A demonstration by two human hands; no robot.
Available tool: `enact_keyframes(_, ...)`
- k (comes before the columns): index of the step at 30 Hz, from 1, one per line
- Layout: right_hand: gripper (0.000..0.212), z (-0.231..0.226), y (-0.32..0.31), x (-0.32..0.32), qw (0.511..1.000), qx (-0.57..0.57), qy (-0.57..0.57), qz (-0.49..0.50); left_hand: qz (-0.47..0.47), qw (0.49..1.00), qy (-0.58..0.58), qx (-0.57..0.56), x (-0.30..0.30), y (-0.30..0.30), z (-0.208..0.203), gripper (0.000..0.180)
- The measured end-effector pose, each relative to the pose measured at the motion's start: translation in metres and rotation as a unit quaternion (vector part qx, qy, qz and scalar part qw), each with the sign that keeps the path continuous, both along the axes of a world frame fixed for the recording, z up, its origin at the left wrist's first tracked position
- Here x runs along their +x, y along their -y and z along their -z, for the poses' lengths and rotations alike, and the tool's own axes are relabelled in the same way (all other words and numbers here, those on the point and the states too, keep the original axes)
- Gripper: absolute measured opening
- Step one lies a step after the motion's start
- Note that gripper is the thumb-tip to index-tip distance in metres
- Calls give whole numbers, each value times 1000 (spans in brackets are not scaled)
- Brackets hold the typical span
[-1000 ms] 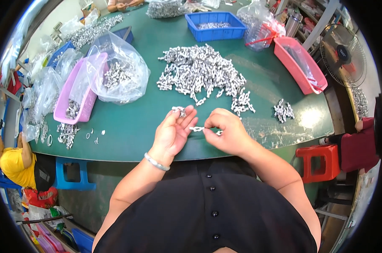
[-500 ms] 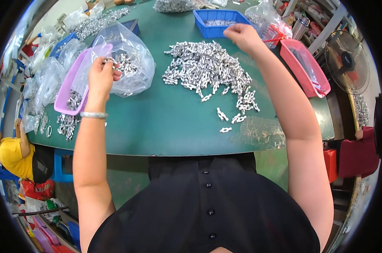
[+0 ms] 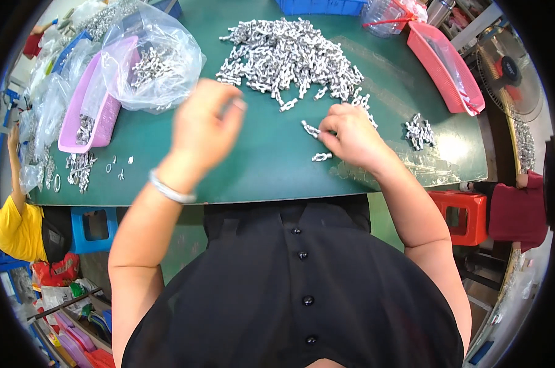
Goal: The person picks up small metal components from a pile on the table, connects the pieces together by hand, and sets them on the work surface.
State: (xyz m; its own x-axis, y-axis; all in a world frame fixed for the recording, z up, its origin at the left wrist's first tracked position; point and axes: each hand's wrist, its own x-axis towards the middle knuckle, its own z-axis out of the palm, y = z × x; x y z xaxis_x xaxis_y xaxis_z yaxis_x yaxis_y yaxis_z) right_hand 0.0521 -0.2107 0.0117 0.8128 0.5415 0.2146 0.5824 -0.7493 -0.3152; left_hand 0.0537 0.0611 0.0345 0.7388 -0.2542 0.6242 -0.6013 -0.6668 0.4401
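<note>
My left hand (image 3: 205,126), a bracelet on its wrist, is over the table just right of a clear plastic bag (image 3: 194,61). Its fingers are curled in and blurred, with a small pale thing at the tips that I cannot make out. My right hand (image 3: 355,136) is low over the table, thumb and fingers closed on one end of a small silvery metal link (image 3: 310,128). Another loose link (image 3: 321,157) lies just below it. Beyond the hand spreads a large heap of similar metal links (image 3: 289,55). Small metal parts (image 3: 155,66) fill the bag.
A purple basket (image 3: 75,126) stands at the left, partly under the bag. To the right are a small pile of links (image 3: 419,131), a pink basket (image 3: 440,73) and a fan (image 3: 510,70). A blue tray (image 3: 320,7) sits at the far edge. People sit at both sides.
My left hand has left the bag and moved right, toward the middle. The right hand has come down from near the blue tray to the loose links. The view has shifted slightly.
</note>
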Motion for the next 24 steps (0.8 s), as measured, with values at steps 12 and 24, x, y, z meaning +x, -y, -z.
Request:
enact_keyframes(12, 10, -1, -7, 2, 998, 7, 14, 58, 97, 979, -162, 73, -41, 82, 38, 15)
enact_keyframes(24, 15, 0, -23, 8, 997, -12, -43, 58, 32, 972, -216, 81, -20, 46, 36, 14)
